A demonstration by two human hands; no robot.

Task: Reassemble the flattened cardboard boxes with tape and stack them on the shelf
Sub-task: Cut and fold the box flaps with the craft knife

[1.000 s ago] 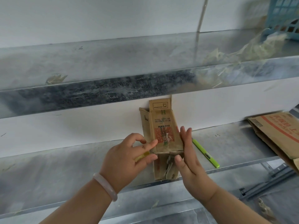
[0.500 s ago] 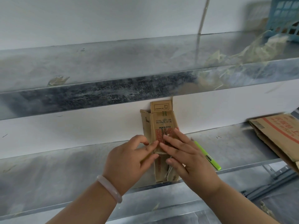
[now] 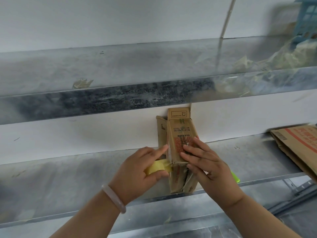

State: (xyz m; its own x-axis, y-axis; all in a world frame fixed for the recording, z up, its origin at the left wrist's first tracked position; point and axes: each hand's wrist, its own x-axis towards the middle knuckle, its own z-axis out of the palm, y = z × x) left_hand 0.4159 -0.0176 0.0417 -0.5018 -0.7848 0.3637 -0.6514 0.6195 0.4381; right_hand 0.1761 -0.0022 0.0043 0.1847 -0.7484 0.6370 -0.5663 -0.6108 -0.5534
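Spanning the view, the grey galvanised metal shelf [image 3: 68, 177] carries the small brown printed cardboard box [image 3: 180, 133], set lengthwise from the front lip towards the white wall [image 3: 85, 134]. Being light, thin-walled and easily dented, it is judged best steadied by flat pressure on its top panel, where the right hand [image 3: 207, 162] is laid with fingers [image 3: 192, 150] spread. At its left edge the left hand [image 3: 137, 172] is curled round the small yellow roll of tape [image 3: 157, 167], forefinger stretched to the corner.
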